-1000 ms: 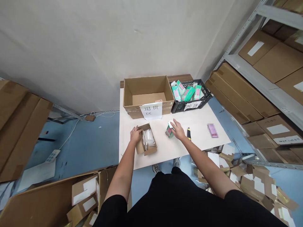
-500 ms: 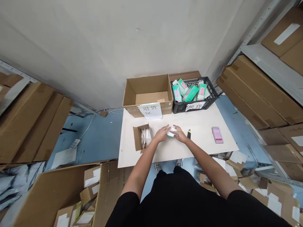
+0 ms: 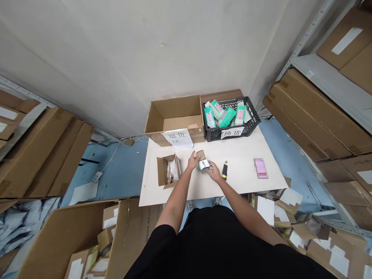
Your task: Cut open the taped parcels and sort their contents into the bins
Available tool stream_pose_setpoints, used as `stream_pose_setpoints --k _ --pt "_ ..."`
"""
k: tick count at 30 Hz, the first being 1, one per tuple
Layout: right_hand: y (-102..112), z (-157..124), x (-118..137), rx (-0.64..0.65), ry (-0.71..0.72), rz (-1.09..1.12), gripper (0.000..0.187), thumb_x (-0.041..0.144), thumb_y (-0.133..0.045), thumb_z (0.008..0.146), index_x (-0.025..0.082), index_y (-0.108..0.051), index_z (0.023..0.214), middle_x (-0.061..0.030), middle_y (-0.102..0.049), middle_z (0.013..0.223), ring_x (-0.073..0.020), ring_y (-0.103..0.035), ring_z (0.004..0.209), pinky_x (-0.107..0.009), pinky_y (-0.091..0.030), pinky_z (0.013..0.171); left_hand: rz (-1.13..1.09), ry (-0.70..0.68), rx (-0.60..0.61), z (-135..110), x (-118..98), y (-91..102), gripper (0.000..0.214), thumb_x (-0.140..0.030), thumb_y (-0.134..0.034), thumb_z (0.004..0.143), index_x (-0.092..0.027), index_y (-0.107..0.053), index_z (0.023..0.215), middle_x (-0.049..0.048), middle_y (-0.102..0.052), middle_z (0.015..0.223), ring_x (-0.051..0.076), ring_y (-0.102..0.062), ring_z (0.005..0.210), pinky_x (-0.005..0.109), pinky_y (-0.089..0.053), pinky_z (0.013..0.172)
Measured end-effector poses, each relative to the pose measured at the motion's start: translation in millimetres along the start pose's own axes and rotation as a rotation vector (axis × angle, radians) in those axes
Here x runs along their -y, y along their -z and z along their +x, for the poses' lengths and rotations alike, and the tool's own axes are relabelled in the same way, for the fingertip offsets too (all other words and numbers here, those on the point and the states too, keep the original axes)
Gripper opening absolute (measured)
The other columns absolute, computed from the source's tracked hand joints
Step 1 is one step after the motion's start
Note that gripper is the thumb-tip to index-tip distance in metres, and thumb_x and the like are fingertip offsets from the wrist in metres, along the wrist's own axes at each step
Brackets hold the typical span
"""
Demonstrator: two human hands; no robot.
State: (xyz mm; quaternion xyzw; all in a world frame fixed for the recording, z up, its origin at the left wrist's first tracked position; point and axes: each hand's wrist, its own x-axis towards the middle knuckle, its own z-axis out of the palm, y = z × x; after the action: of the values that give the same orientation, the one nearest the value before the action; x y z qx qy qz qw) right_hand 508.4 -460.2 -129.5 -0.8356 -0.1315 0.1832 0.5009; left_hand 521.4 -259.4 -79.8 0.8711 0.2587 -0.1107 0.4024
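Note:
Between my hands, over the white table (image 3: pixel 244 155), is a small green-and-white box (image 3: pixel 204 165) with a brown flap standing up at its far side. My left hand (image 3: pixel 193 161) grips its left edge near the flap, while my right hand (image 3: pixel 214 172) holds the right side with fingers curled. What lies inside the box is too small to make out. A black and yellow utility knife (image 3: pixel 224 170) rests just right of my right hand. To the left stands an open small carton (image 3: pixel 161 173) with white packets (image 3: pixel 172 170) in it.
At the table's back are a large open cardboard box (image 3: pixel 157 138) with a paper sign and a black basket (image 3: pixel 255 116) of green-and-pink boxes. A blurred pink item (image 3: pixel 260 168) lies at right. Shelved cartons (image 3: pixel 314 116) flank the table; a big carton (image 3: pixel 128 232) stands front left.
The box in my hands now shows its brown flap raised, with its open side towards me. My hands have spread slightly apart. The whole view has shifted a little.

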Motion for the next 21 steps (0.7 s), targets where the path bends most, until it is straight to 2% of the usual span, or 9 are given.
stream_pose_setpoints --k 2,3,5,6,9,11,16,19,21 --pt "-1.0 7.0 8.8 -0.055 0.020 -0.065 0.067 0.029 -0.062 0.089 0.022 -0.052 0.155 -0.0161 -0.057 0.155 -0.0293 -0.065 0.130 -0.043 -0.056 0.105 0.057 0.081 -0.140 -3.3 -4.6 -7.4 0.084 -0.045 -0.066 0.099 -0.017 -0.030 0.169 0.0175 -0.064 0.149 0.028 -0.066 0.130 0.038 -0.053 0.107" --pt "-1.5 11.7 13.3 -0.073 0.027 -0.100 0.067 0.029 -0.063 0.089 0.023 -0.053 0.155 -0.0156 -0.057 0.154 -0.0293 -0.065 0.128 -0.043 -0.055 0.107 0.094 0.074 -0.223 -6.8 -5.4 -10.4 0.081 -0.042 -0.068 0.098 -0.019 -0.034 0.168 0.0183 -0.058 0.156 0.030 -0.061 0.138 0.039 -0.051 0.110" --pt "-2.7 21.3 21.1 -0.078 0.031 -0.154 0.066 0.027 -0.063 0.089 0.024 -0.054 0.154 -0.0145 -0.060 0.149 -0.0290 -0.068 0.122 -0.043 -0.054 0.107 0.147 -0.010 -0.346 -15.1 -4.2 -15.1 0.060 -0.035 -0.065 0.099 -0.023 -0.053 0.156 0.0157 -0.051 0.162 0.031 -0.053 0.145 0.041 -0.047 0.116" --pt "-3.3 25.5 23.8 -0.076 0.032 -0.171 0.066 0.027 -0.063 0.088 0.024 -0.054 0.153 -0.0142 -0.062 0.146 -0.0289 -0.069 0.119 -0.043 -0.054 0.107 0.153 -0.066 -0.349 -19.0 -2.8 -16.9 0.049 -0.032 -0.064 0.099 -0.024 -0.062 0.147 0.0143 -0.054 0.158 0.031 -0.053 0.145 0.042 -0.045 0.118" --pt "-3.7 33.2 25.1 -0.104 0.054 -0.176 0.061 0.026 -0.060 0.090 0.023 -0.056 0.151 -0.0142 -0.066 0.139 -0.0292 -0.069 0.117 -0.044 -0.055 0.106 0.065 -0.177 -0.184 -25.3 2.6 -21.5 0.035 -0.030 -0.070 0.093 -0.022 -0.076 0.126 0.0127 -0.067 0.144 0.030 -0.059 0.137 0.042 -0.044 0.119" --pt "-2.0 34.0 21.1 -0.134 0.069 -0.144 0.059 0.023 -0.055 0.091 0.022 -0.056 0.150 -0.0137 -0.068 0.135 -0.0282 -0.068 0.119 -0.043 -0.055 0.106 -0.021 -0.176 -0.093 -25.1 6.4 -24.3 0.037 -0.027 -0.072 0.089 -0.020 -0.078 0.125 0.0127 -0.070 0.140 0.029 -0.062 0.133 0.042 -0.046 0.118" --pt "4.9 28.3 10.7 -0.116 0.096 -0.097 0.053 0.017 -0.049 0.089 0.022 -0.066 0.139 -0.0120 -0.067 0.137 -0.0246 -0.065 0.127 -0.038 -0.057 0.103 -0.123 -0.161 -0.071 -19.4 16.7 -26.1 0.042 -0.016 -0.062 0.087 -0.016 -0.079 0.126 0.0144 -0.075 0.135 0.030 -0.068 0.127 0.046 -0.047 0.118" --pt "6.6 26.6 12.4 -0.073 0.048 -0.184 0.040 0.021 -0.051 0.093 0.024 -0.077 0.124 -0.0100 -0.063 0.144 -0.0245 -0.068 0.124 -0.039 -0.055 0.107 -0.185 -0.182 -0.027 -16.8 25.4 -24.4 0.045 -0.014 -0.056 0.089 -0.016 -0.078 0.128 0.0130 -0.074 0.136 0.028 -0.066 0.131 0.044 -0.045 0.121" --pt "6.7 27.3 17.1 -0.044 -0.010 -0.272 0.036 0.023 -0.055 0.094 0.025 -0.079 0.121 -0.0088 -0.061 0.150 -0.0249 -0.067 0.127 -0.038 -0.053 0.110 -0.220 -0.201 0.018 -16.7 33.1 -24.8 0.051 -0.012 -0.060 0.085 -0.017 -0.075 0.134 0.0123 -0.071 0.144 0.028 -0.063 0.137 0.045 -0.043 0.123"
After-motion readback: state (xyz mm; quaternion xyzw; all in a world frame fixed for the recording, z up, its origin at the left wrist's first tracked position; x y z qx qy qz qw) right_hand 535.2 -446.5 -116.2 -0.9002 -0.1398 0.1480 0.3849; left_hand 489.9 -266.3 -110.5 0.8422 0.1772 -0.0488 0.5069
